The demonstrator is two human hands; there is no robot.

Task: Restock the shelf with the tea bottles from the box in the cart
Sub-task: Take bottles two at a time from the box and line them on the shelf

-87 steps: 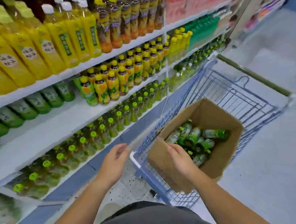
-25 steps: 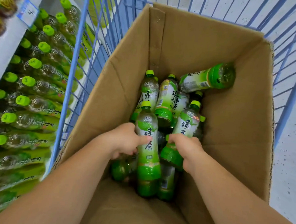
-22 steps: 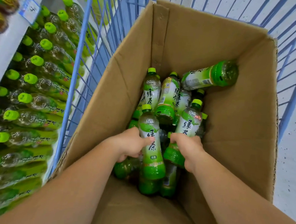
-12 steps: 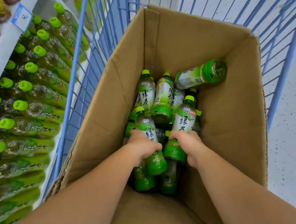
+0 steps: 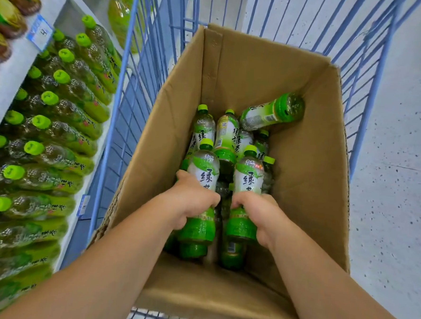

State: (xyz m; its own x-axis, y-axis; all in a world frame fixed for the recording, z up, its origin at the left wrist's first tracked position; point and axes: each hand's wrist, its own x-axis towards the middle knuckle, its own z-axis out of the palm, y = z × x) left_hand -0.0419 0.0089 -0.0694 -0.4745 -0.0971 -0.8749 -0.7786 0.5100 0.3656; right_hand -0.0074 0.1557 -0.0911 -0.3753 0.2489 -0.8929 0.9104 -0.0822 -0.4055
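An open cardboard box (image 5: pixel 309 180) sits in the blue wire cart (image 5: pixel 125 85) and holds several green tea bottles with green caps. My left hand (image 5: pixel 192 202) grips the middle of one tea bottle (image 5: pixel 204 168), cap pointing away from me. My right hand (image 5: pixel 258 211) grips a second tea bottle (image 5: pixel 249 171) beside it. Both bottles are raised a little above the pile. Another bottle (image 5: pixel 272 112) lies across the far end of the box. The shelf (image 5: pixel 10 73) stands to the left of the cart.
Rows of green-capped tea bottles (image 5: pixel 59 115) fill the lower shelf at left, close to the cart's side. Yellow and brown bottles (image 5: pixel 6 16) stand on the shelf above. A speckled pale floor (image 5: pixel 398 171) lies to the right of the cart.
I leaned over the cart and both hands went down into the box. Each hand has closed round a bottle and lifted it slightly out of the pile.
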